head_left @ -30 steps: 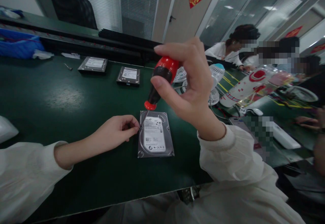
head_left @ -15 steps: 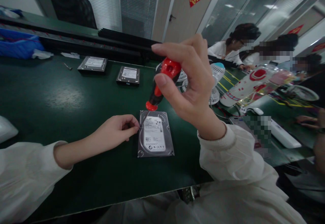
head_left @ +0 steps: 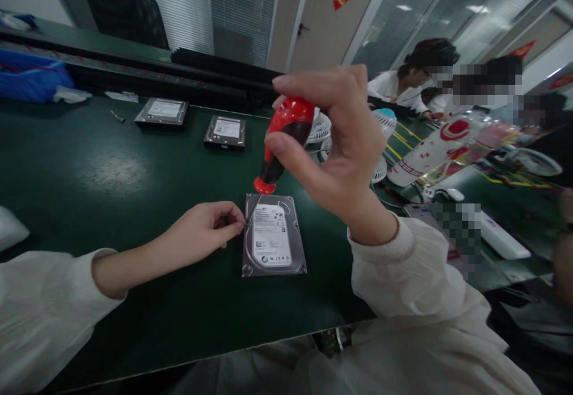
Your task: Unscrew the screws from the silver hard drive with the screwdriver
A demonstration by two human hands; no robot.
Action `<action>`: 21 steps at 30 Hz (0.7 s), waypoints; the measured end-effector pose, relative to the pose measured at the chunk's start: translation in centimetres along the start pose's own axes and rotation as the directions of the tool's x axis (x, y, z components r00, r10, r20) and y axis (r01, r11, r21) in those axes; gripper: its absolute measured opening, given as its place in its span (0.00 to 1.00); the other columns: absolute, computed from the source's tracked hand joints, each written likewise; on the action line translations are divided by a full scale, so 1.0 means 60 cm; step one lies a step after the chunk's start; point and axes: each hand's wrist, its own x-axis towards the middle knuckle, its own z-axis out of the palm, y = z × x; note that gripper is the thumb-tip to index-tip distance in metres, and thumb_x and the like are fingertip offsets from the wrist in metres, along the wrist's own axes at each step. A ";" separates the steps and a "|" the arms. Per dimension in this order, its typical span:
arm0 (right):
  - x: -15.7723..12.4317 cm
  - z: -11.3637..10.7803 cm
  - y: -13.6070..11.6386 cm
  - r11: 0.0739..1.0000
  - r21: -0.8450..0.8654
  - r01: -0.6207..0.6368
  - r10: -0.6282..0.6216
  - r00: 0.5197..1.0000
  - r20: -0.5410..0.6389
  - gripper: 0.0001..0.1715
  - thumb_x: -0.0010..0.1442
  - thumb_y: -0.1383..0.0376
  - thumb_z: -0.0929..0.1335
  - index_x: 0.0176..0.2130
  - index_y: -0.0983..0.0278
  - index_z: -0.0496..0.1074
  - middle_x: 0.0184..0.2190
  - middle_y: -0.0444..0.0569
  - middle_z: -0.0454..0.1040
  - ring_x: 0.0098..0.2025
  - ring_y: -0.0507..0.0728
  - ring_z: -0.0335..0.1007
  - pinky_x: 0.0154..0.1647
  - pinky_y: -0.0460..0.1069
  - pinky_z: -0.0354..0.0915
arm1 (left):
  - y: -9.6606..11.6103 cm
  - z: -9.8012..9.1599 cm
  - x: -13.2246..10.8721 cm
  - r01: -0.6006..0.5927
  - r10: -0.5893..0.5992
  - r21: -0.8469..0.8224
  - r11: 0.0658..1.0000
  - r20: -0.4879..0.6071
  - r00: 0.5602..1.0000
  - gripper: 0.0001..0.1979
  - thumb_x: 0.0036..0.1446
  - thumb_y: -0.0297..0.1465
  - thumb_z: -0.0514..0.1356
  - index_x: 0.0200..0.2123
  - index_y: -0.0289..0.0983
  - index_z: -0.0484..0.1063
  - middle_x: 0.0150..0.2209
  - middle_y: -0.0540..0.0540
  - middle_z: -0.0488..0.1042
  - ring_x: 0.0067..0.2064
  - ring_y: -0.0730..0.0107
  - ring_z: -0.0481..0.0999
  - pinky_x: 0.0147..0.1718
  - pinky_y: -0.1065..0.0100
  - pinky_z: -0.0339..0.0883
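Note:
A hard drive lies flat on the green table, its white label facing up. My right hand holds a red and black screwdriver by the handle, between thumb and fingers. The screwdriver leans, and its thin shaft slants down to the drive's left edge. Beside that edge, the thumb and fingertips of my left hand are pinched together close to the shaft's lower end. What they pinch, if anything, is too small to tell.
Two more hard drives, one further left and one nearer the middle, lie towards the back. White fans stand behind my right hand. A white and red bottle, a mouse and co-workers are on the right. A blue bin is far left.
The screwdriver handle has turned in my right hand, its red and black sides showing differently, and its lower end has shifted slightly left. My left hand stays at the drive's edge.

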 end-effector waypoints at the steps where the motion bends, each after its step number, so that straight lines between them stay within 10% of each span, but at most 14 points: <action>1: 0.002 -0.002 -0.002 0.999 -0.029 0.018 -0.018 1.000 0.022 0.16 0.65 0.56 0.65 0.51 0.56 0.70 0.44 0.43 0.78 0.47 0.55 0.73 0.54 0.54 0.67 | -0.001 0.000 0.000 -0.002 0.002 -0.005 1.000 0.000 1.000 0.13 0.58 0.42 0.60 0.36 0.38 0.72 0.31 0.51 0.73 0.26 0.73 0.70 0.24 0.71 0.65; 6: 0.007 -0.002 -0.003 0.995 -0.007 0.096 -0.095 0.990 0.106 0.25 0.69 0.61 0.54 0.59 0.66 0.65 0.55 0.51 0.75 0.53 0.55 0.71 0.60 0.56 0.63 | -0.003 0.002 0.001 -0.006 0.006 -0.030 1.000 0.002 1.000 0.13 0.59 0.42 0.60 0.36 0.38 0.72 0.30 0.51 0.72 0.27 0.73 0.70 0.24 0.71 0.66; 14: 0.004 -0.002 -0.004 0.987 -0.158 -0.015 0.020 0.999 0.034 0.19 0.68 0.55 0.59 0.50 0.60 0.71 0.40 0.48 0.76 0.43 0.57 0.69 0.50 0.56 0.65 | 0.003 0.000 -0.001 -0.006 0.006 -0.021 1.000 0.003 1.000 0.12 0.59 0.41 0.60 0.36 0.38 0.72 0.32 0.50 0.74 0.27 0.73 0.70 0.25 0.71 0.65; 21: 0.003 0.000 -0.004 1.000 -0.011 0.009 -0.007 0.987 0.162 0.26 0.68 0.64 0.53 0.61 0.60 0.61 0.58 0.47 0.73 0.56 0.54 0.70 0.61 0.55 0.63 | 0.001 0.001 0.002 0.002 -0.002 -0.009 1.000 0.006 1.000 0.13 0.58 0.42 0.59 0.36 0.38 0.72 0.32 0.51 0.74 0.27 0.73 0.70 0.25 0.71 0.65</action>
